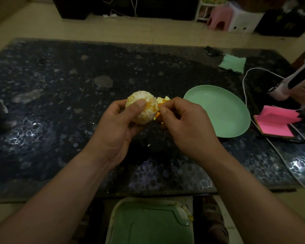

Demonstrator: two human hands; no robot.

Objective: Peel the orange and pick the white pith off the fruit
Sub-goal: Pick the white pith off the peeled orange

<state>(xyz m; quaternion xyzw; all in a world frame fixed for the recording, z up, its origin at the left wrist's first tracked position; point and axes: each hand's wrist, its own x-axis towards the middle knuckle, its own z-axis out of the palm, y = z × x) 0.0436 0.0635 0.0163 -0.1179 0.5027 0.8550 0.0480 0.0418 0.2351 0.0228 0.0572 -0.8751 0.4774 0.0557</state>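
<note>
A green bin (pixel 149 224) sits below the grip. The left hand (pixel 116 125) cups the mostly peeled orange (pixel 142 107). Just right of it, the right hand (pixel 185 120) pinches a peel strip (pixel 163 100). Tugging too hard could tear the flesh and squirt juice.

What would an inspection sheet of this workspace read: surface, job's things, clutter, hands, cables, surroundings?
Surface: dark pebble-patterned table, peel crumbs near the hands.
Job's things: orange mostly peeled; peel piece at its right; green plate further right; green container below the table edge.
Clutter: pink sticky notes, green cloth, white device.
Hands: left hand grips the orange; right hand pinches the peel piece.
Cables: white cable runs from the device past the plate.
Surroundings: pink stool, white stool beyond.
</note>
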